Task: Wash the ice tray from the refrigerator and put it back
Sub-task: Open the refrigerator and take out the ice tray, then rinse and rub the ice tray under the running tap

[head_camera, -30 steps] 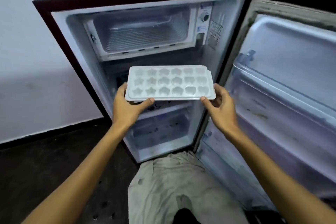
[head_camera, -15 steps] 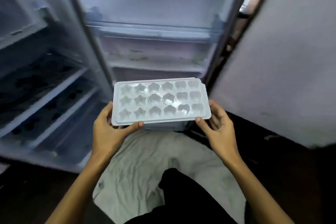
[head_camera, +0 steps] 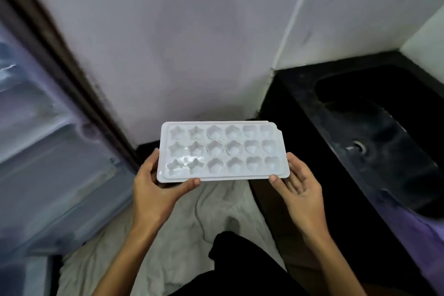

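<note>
White plastic ice tray [head_camera: 222, 151], moulded with star, flower and heart cups, held level in front of me, above a pale cloth [head_camera: 168, 235] on the floor. My left hand [head_camera: 153, 190] grips its left end, thumb along the near edge. My right hand [head_camera: 298, 187] grasps its right corner. Black sink [head_camera: 384, 127] to the right; fridge door [head_camera: 48, 139] to the left.

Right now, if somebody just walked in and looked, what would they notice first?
First, the white ice tray in the middle, with star, flower and heart shaped cups, held level by the left hand and the right hand at its near corners. Next, the big black sink on the right, set in a dark counter against the pale wall. On the left stands the open refrigerator door.
</note>
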A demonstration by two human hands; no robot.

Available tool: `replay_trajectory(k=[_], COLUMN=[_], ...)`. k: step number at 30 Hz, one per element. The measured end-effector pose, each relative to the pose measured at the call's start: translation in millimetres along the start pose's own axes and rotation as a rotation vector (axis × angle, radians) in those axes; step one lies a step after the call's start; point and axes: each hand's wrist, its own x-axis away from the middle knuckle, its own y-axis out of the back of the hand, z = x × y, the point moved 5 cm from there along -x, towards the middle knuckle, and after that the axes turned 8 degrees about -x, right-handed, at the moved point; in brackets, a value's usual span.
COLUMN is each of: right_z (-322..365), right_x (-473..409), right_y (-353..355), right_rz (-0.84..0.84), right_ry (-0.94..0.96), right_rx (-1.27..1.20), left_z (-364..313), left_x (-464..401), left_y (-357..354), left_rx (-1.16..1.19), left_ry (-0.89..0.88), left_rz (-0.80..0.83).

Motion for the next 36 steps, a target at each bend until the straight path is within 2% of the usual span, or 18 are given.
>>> replay_trajectory(k=[9, 16, 27, 36], right_z=[23.0, 35.0, 54.1, 59.2], right_x=[-51.9, -62.6, -69.4, -77.7], right_y=[114.7, 187.5, 225.8, 232.1], right_rz=[-0.383, -0.686, -1.02, -1.247], right_ry=[0.039, 0.108, 0.121, 0.143], right_rx=[-0.06, -0.104, -0.142, -0.187], left_z=[-74.4, -129.5, -194.5, -215.5], left_x=[-70.6, -95.5, -110.6, -127.4], left_y=[-159.6, -282.6, -390.3, -468.0], left_rx=[-0.102, -0.086, -0.097, 0.005], left_ry=[-0.138, -0.267, -0.351, -0.227], left_rz=[0.329, 0.603, 0.904, 1.056])
